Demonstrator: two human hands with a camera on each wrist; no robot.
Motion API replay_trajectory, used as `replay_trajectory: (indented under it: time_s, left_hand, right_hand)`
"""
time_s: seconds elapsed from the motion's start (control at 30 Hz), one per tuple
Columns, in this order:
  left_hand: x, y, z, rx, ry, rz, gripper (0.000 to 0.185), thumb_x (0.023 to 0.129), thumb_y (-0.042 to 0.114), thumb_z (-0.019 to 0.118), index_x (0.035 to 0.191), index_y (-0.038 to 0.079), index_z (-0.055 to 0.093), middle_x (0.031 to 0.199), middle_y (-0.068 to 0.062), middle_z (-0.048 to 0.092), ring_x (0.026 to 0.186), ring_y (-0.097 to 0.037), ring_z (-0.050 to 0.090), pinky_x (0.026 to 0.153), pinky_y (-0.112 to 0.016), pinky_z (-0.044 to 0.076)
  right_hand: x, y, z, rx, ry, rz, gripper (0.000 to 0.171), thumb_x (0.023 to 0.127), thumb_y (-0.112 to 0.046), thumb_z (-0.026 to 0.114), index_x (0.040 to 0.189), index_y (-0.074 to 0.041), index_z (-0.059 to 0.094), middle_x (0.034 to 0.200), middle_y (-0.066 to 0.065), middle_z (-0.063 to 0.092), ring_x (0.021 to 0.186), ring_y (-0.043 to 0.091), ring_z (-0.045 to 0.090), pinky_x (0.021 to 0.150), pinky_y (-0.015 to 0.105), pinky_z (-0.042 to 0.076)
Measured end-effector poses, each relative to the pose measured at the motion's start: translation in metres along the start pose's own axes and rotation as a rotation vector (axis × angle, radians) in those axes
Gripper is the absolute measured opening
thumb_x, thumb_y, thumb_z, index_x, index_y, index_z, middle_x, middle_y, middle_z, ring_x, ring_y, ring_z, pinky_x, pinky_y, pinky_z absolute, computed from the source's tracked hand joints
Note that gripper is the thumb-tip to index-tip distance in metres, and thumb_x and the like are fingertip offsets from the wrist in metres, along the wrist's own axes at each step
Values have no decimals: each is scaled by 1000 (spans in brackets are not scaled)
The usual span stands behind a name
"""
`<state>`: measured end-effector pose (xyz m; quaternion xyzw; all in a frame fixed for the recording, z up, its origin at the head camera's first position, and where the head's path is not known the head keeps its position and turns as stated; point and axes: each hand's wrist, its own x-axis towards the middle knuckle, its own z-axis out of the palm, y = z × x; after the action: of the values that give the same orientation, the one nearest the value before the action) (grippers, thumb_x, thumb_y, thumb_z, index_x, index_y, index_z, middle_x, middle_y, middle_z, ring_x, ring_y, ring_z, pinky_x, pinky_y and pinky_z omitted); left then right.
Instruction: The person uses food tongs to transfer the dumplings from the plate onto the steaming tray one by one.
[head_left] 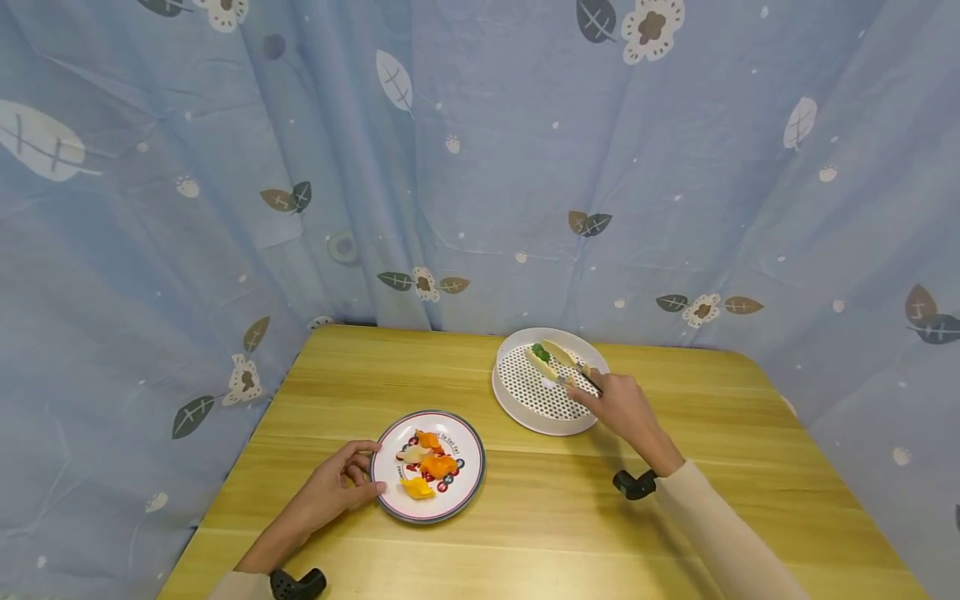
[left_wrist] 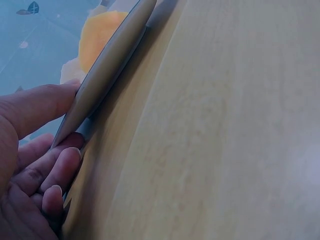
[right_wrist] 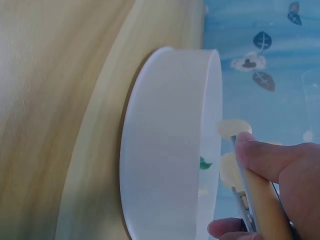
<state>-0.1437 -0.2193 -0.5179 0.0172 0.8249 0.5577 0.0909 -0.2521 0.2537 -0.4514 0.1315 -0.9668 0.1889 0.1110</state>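
My left hand [head_left: 330,490] grips the near-left rim of a white plate [head_left: 471,467] with a dark edge, thumb on top and fingers under the side. On the plate lie several small dumpling-like pieces [head_left: 438,467], orange, yellow and pale. My right hand [head_left: 622,405] holds a pair of tongs [head_left: 564,355] with pale, flat tips, reaching over a round white steamer basket [right_wrist: 165,145] with a perforated floor. A green leafy-looking piece [head_left: 540,352] sits between the tong tips inside the basket; whether they pinch it, I cannot tell.
Both things stand on a wood-grain table [head_left: 540,517], the basket near the back edge and right of the plate. A blue patterned curtain [head_left: 495,167] hangs behind and at both sides. Black wrist devices [head_left: 634,484] are strapped to both arms.
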Motion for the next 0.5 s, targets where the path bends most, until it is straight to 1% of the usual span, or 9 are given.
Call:
replay_trajectory:
  time_s: [0.07,0.13,0.27,0.37,0.5]
  left_hand:
    - [0,0,0,4,-1,1,64,84,18,87,139,11,55,109,-10,59,86,-22,52,66,-28,43]
    - [0,0,-1,7,-4,3,64,85,18,87,139,11,55,109,-10,59,87,-23,52,67,-28,43]
    - [-1,1,-1,12,-11,4,63,85,19,86,139,11,55,108,-10,59,86,-23,53,68,-29,44]
    - [-2,1,-1,7,-12,-1,62,86,19,86,139,11,55,108,-10,60,86,-23,53,68,-29,45]
    - [-2,2,0,-3,-10,-1,62,85,18,86,139,10,55,108,-10,60,86,-24,53,67,-29,44]
  right_hand:
    - [-2,-3,0,15,2,-2,67,92,-45,76,135,5,63,65,6,55,62,22,49,56,35,40]
    - [-5,-6,-1,26,2,-11,67,92,-47,76,137,2,63,59,0,41,58,19,44,54,34,36]
    - [-10,-13,-1,38,16,-66,65,90,-48,77,136,-4,65,58,-7,30,55,13,35,54,33,35]
    - [-14,-18,-1,39,24,-108,64,90,-46,79,135,-4,66,58,-9,28,55,11,30,54,32,33]
    - [-19,-24,0,47,28,-140,63,89,-46,79,135,-5,66,58,-10,30,55,9,27,53,30,30]
